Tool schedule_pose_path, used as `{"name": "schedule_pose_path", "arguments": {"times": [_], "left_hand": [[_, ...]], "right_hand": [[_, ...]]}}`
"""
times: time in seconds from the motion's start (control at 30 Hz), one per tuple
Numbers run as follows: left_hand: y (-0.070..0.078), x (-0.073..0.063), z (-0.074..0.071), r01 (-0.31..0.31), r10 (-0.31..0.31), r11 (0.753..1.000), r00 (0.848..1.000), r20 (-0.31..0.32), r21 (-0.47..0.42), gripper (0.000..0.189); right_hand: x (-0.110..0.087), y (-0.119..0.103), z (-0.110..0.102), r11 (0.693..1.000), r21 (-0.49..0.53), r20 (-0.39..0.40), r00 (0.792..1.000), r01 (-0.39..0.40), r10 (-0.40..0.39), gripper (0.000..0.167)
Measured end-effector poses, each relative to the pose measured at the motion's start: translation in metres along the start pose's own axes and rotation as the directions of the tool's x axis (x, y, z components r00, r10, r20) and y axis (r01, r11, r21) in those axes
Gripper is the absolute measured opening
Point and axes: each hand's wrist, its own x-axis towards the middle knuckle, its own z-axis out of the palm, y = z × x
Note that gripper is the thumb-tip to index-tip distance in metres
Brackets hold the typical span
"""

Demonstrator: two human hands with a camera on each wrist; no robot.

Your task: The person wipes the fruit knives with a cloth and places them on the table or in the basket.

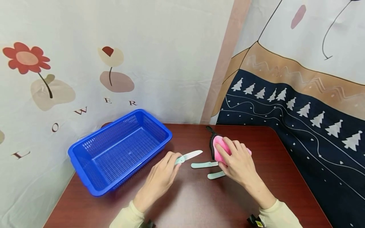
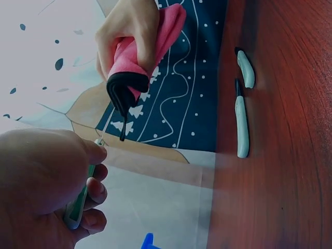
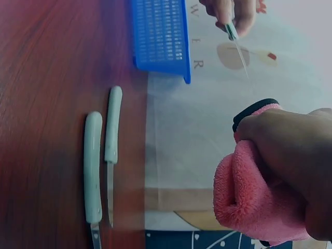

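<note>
My left hand (image 1: 161, 174) grips the pale green handle of a knife (image 1: 192, 155), whose bare blade points right, toward the cloth. In my right hand (image 1: 240, 163) is a bunched pink cloth (image 1: 220, 146) with a black edge and a hanging loop, held above the table. The blade tip is apart from the cloth in the head view. Two more knives with pale green handles lie on the table below the right hand: one farther back (image 1: 204, 165), one nearer (image 1: 216, 175). Their blades, hidden by that hand in the head view, show in part in the right wrist view.
A blue plastic basket (image 1: 119, 126) with perforated walls stands at the left of the reddish-brown table (image 1: 194, 202). Behind the table hangs a pale curtain (image 1: 171, 63) with flower prints, and at the right a dark cloth (image 1: 285, 126) with white trees.
</note>
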Motion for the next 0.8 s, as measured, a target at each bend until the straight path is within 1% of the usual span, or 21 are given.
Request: {"name": "schedule_pose_path", "arguments": {"times": [0.17, 0.33, 0.5, 0.63, 0.8], "left_hand": [[-0.001, 0.000, -0.001, 0.006, -0.006, 1.000, 1.000, -0.001, 0.003, 0.026], [-0.001, 0.000, -0.001, 0.000, 0.001, 1.000, 1.000, -0.014, 0.020, 0.027], [0.000, 0.000, 0.000, -0.005, 0.006, 0.999, 1.000, -0.024, 0.032, 0.029], [0.001, 0.001, 0.002, -0.007, 0.008, 1.000, 1.000, -0.019, 0.029, 0.028], [0.002, 0.002, 0.005, -0.017, 0.018, 0.999, 1.000, -0.016, 0.029, 0.029]], "right_hand": [[-0.005, 0.005, -0.001, 0.999, 0.027, -0.011, 1.000, -0.021, 0.022, 0.067], [-0.002, 0.000, -0.003, 0.998, 0.067, -0.038, 0.999, -0.011, 0.013, 0.066], [0.006, -0.013, -0.006, 0.993, 0.114, -0.078, 0.996, 0.043, -0.034, 0.070], [0.014, -0.028, -0.005, 0.983, 0.145, -0.107, 0.989, 0.114, -0.099, 0.074], [0.022, -0.048, -0.002, 0.974, 0.136, -0.101, 0.981, 0.179, -0.166, 0.080]]}}
